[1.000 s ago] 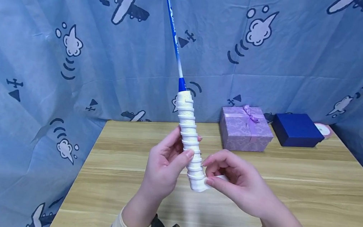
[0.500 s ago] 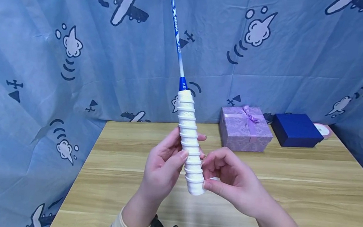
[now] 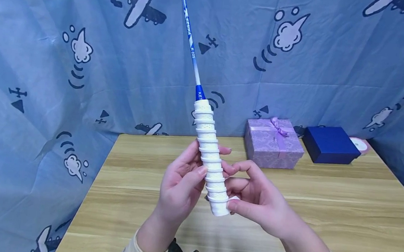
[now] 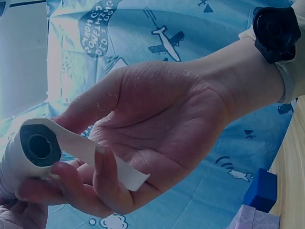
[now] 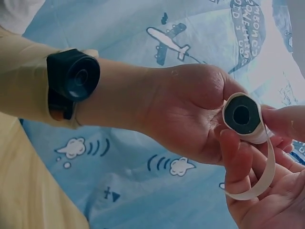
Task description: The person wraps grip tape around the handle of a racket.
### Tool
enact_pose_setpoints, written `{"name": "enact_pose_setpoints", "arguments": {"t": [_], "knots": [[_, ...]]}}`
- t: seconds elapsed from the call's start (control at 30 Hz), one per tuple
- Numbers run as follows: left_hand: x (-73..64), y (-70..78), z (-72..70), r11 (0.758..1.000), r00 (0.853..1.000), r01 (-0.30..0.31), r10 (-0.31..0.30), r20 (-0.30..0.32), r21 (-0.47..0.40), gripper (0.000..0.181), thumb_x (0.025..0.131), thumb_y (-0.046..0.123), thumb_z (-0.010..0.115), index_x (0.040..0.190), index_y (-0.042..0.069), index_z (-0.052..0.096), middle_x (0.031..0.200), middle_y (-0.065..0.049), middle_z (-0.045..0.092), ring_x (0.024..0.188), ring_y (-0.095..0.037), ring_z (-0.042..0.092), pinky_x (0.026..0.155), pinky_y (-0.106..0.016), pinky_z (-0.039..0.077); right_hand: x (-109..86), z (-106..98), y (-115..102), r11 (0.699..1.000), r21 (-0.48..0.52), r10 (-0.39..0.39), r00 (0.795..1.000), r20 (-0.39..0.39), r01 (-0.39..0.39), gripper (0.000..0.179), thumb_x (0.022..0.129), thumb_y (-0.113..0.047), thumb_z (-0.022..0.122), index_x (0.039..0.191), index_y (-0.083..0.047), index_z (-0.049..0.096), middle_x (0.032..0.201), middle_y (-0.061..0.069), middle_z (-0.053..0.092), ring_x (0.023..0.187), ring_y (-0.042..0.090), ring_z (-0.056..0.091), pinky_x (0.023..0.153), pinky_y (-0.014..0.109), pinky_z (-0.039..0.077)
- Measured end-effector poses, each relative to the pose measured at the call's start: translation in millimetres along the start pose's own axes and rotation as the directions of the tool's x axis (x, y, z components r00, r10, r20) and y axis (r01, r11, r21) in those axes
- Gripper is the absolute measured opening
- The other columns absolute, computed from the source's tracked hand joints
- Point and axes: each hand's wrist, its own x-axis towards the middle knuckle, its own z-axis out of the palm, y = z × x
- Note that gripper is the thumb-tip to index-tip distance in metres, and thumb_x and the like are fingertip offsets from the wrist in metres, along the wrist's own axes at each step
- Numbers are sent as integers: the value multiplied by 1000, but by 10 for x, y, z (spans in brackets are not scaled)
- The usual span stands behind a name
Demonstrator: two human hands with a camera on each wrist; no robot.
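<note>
A racket, likely for badminton, stands tilted in the head view, with a thin blue-and-white shaft [image 3: 189,37]. White ridged grip tape [image 3: 208,150] covers its handle. My left hand [image 3: 182,184] holds the handle, thumb in front and fingers behind. At the butt end, my right hand [image 3: 263,203] pinches with its thumb against the handle. The tape's loose tail [image 4: 83,145] runs from the butt across the right hand's fingers in the left wrist view. It hangs in a curve in the right wrist view. The dark butt end [image 5: 242,113] shows a round hole. The racket's head is out of view.
On the wooden table [image 3: 141,160], a purple gift box [image 3: 272,144] with a bow stands at the back right. Beside it are a dark blue box [image 3: 331,145] and a pink-edged ribbon roll [image 3: 360,145]. A patterned blue curtain [image 3: 102,65] hangs behind.
The shaft swung right, then back left, and the handle turned so its lettering reads clearly. My right hand shifted left, its fingers now nearer my left fingertips. Less loose tape shows in the head view.
</note>
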Motion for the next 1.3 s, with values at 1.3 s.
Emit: {"name": "enact_pose_setpoints", "arguments": {"t": [1.3], "knots": [[-5, 46, 40, 996, 995, 41, -34, -97, 77, 53, 99, -14, 38, 151, -17, 28, 127, -13, 59, 102, -17, 68, 95, -28, 58, -41, 18, -120, 941, -334, 28, 995, -101, -60, 45, 87, 24, 64, 122, 0, 48, 93, 10, 60, 79, 19, 61, 60, 30, 54]]}}
